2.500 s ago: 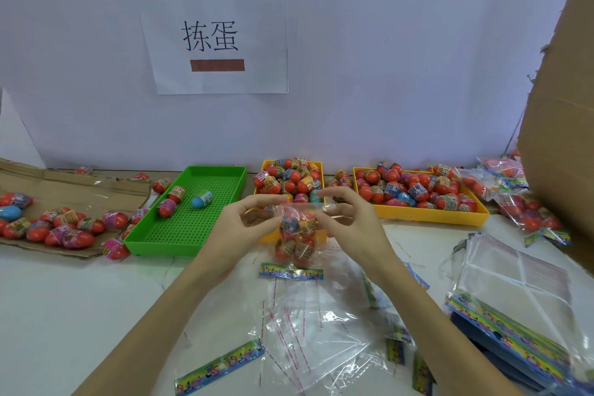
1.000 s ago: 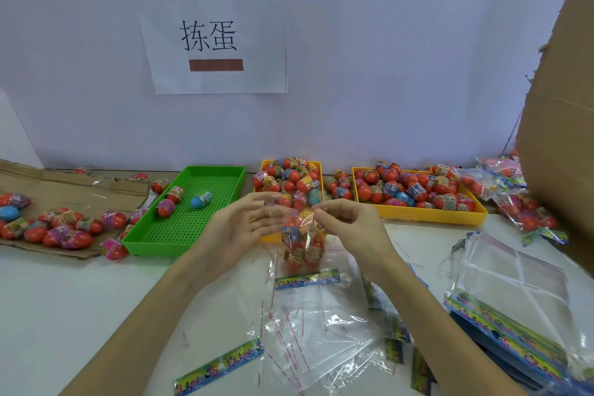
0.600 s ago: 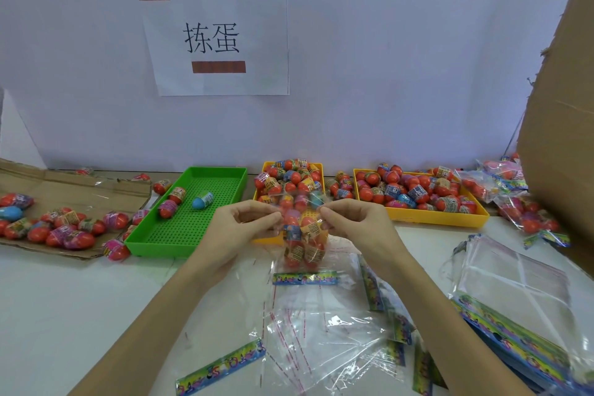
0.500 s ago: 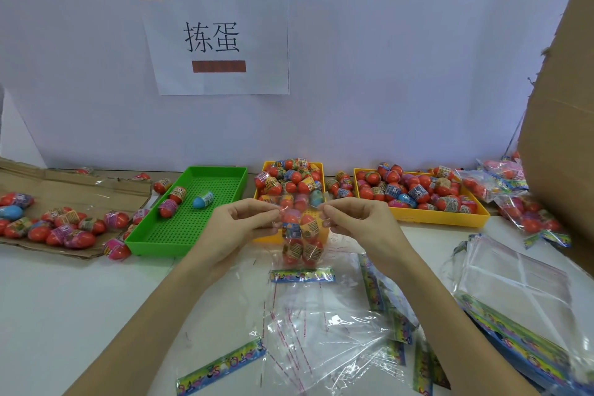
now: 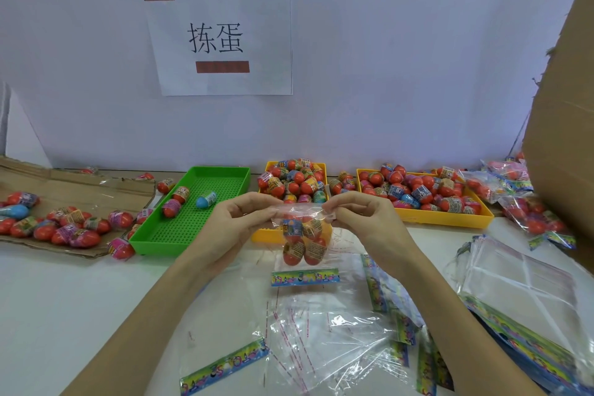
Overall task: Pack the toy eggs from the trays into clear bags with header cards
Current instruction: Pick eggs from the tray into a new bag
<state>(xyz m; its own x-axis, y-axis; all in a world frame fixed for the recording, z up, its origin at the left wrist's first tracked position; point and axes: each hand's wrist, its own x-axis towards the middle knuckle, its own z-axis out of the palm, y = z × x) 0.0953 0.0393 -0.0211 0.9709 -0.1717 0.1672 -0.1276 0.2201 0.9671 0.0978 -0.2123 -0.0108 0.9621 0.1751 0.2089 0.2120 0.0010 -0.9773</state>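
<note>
Hanging bag (image 5: pixel 303 244), header card (image 5: pixel 305 277) downward

One view only here, worn on the person's head, looking forward and down across the white desk (image 5: pixel 64 315). It faces a pale wall squarely, with a paper sign (image 5: pixel 221 38) up top, centre-left. Wide-angle lens, so the edges bow. It sits close: both forearms rise from the bottom edge, and the left hand (image 5: pixel 231 222) and right hand (image 5: pixel 363 219) meet mid-frame. A cardboard box (image 5: pixel 565 138) crowds the right border.
</note>
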